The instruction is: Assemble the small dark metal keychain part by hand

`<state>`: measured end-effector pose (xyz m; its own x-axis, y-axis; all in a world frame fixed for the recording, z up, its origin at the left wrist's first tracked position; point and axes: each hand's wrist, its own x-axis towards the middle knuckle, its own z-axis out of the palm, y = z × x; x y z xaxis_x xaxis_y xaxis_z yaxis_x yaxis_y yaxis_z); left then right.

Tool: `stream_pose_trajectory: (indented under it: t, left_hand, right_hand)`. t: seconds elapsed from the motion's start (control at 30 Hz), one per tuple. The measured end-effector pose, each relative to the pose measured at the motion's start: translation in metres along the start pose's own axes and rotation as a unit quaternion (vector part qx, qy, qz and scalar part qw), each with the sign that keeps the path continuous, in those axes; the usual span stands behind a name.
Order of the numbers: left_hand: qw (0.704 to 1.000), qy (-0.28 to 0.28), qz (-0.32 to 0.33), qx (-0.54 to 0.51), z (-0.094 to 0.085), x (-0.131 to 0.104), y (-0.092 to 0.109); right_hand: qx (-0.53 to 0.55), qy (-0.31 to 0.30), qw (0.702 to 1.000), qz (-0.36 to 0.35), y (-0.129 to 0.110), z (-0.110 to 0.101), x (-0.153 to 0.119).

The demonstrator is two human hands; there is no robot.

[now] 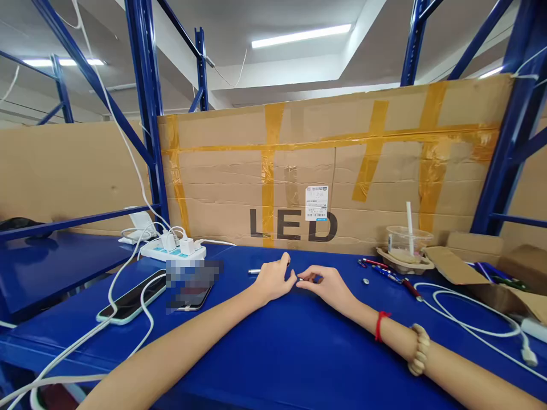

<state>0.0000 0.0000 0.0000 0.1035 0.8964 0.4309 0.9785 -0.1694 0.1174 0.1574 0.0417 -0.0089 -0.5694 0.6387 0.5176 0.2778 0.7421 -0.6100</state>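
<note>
My left hand (276,280) is closed low over the blue table, its fingers curled. From its left side sticks out the silver end of a slim pen-like barrel (254,271); the rest is hidden by the hand. Just to the right, my right hand (327,286) pinches a small dark and silver piece (301,279) between thumb and fingertips, too small to name. The fingertips of both hands nearly meet. A small round silver piece (366,281) lies on the table right of my right hand.
Red and blue pens (387,273) lie at the right, near a clear cup (409,242) with a straw, a coiled white cable (465,327) and an open cardboard box (491,290). Leftward are two phones (132,299), a power strip (173,250) and trailing cables. A cardboard wall (222,188) stands behind.
</note>
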Motion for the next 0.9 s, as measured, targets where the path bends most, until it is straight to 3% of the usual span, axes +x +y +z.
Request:
stream_pose_trajectory:
  t: [0.1,0.23,0.33,0.47,0.77,0.9]
  left_hand:
    - [0.998,-0.010,0.011,-0.063,-0.003,0.000,-0.003]
    - [0.983,-0.065,0.095,-0.145,-0.003,0.001,-0.008]
    - [0.976,-0.067,0.120,-0.168,0.000,0.003,-0.010]
    - [0.978,-0.052,0.107,-0.169,0.004,0.006,-0.012]
    - [0.977,-0.048,0.178,-0.105,0.006,0.007,-0.015]
    - [0.971,-0.022,0.229,-0.061,0.007,0.006,-0.015]
  right_hand:
    - [0.048,0.020,0.998,0.027,-0.002,-0.001,-0.002]
    - [0.076,0.045,0.996,0.029,0.002,-0.004,-0.001]
    - [0.081,0.069,0.994,0.020,0.005,-0.006,-0.001]
    - [0.099,0.071,0.992,0.010,0.006,-0.006,-0.001]
    - [0.097,0.059,0.994,-0.002,0.003,-0.006,-0.002]
    - [0.103,0.040,0.993,0.045,0.001,-0.010,-0.002]
